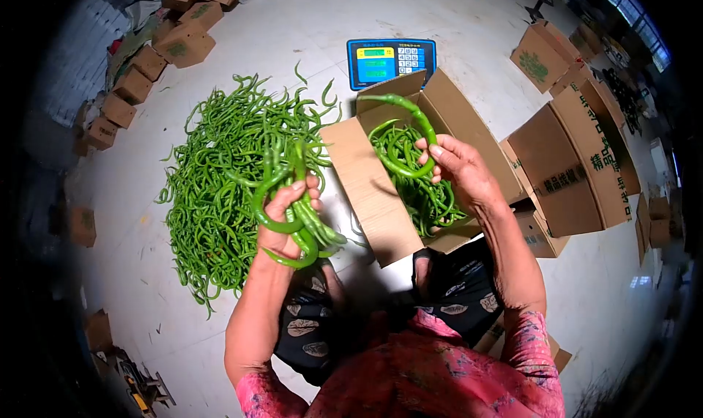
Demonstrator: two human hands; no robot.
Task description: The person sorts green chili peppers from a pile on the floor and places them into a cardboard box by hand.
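Note:
My left hand (291, 206) is closed round a bunch of long, curled green chili peppers (306, 231), held up in front of the pile. A single curved green pepper (421, 121) is pinched between the thumb and fingers of my right hand (455, 165), over an open cardboard box (377, 206). More green peppers (425, 206) lie inside that box, partly covered by my right hand and its pepper. To the left, a large heap of green peppers (212, 191) is spread on the pale floor.
A blue digital scale display (392, 63) stands just behind the box. At right are more open cardboard boxes (564, 169) with green and black printing. Small brown cartons (133, 86) line the floor at the upper left.

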